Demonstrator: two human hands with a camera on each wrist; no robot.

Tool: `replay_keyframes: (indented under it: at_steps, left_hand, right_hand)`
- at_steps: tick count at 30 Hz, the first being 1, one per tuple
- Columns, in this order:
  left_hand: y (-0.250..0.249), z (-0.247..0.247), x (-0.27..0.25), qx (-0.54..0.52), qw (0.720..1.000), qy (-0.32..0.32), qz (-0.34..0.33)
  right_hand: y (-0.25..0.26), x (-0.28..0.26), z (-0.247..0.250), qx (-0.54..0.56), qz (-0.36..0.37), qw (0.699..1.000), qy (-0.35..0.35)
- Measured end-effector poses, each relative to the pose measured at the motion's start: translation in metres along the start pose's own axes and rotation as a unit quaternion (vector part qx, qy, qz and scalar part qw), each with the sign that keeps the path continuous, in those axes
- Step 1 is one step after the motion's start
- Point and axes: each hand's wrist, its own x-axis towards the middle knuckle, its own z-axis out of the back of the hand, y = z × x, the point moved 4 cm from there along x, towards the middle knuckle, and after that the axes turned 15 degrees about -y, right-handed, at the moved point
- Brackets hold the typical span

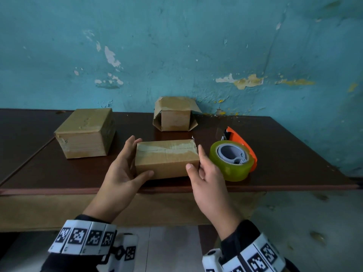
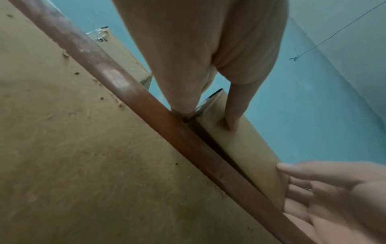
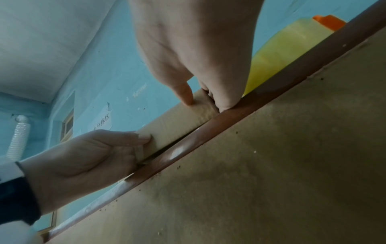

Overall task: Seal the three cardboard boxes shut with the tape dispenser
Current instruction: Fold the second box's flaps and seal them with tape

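A small cardboard box (image 1: 167, 160) with shiny tape along its top seam sits near the table's front edge. My left hand (image 1: 132, 160) grips its left end, thumb on the front face. My right hand (image 1: 198, 160) grips the right end, thumb (image 3: 185, 96) pressed on the front face. The wrist views show the same box (image 2: 240, 145) (image 3: 177, 122) from below the table edge. A larger shut box (image 1: 86, 132) stands at the left. A third box (image 1: 174, 114) with flaps splayed out stands at the back. The orange tape dispenser (image 1: 233, 158) with a yellow-green roll lies just right of my right hand.
The dark brown table (image 1: 284, 154) stands against a peeling blue wall (image 1: 176, 46). Its front edge (image 2: 167, 123) runs just below both hands. The table's right part beyond the dispenser is bare wood.
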Motion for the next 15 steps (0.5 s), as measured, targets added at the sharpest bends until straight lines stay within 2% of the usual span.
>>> replay_keyframes:
  at_steps: [3, 7, 10, 13, 15]
  left_hand:
    - [-0.005, 0.002, -0.001, -0.03, 0.999, -0.026, -0.015]
    - [-0.01, 0.01, 0.0, 0.094, 0.985, -0.117, -0.087]
    - [-0.011, 0.009, -0.002, 0.194, 0.958, -0.163, -0.133]
    - [-0.016, 0.001, -0.01, 0.279, 0.924, -0.188, -0.184]
    - [-0.018, -0.007, -0.015, 0.31, 0.911, -0.188, -0.198]
  right_hand:
    - [0.002, 0.0, 0.002, 0.017, 0.016, 0.999, -0.021]
    - [0.003, -0.005, -0.002, -0.011, 0.044, 0.999, -0.009]
    - [0.004, -0.011, -0.009, -0.002, 0.046, 0.999, 0.024]
    - [0.01, -0.014, -0.017, 0.038, 0.001, 0.997, 0.062]
    - [0.016, -0.018, -0.023, 0.053, -0.024, 0.993, 0.098]
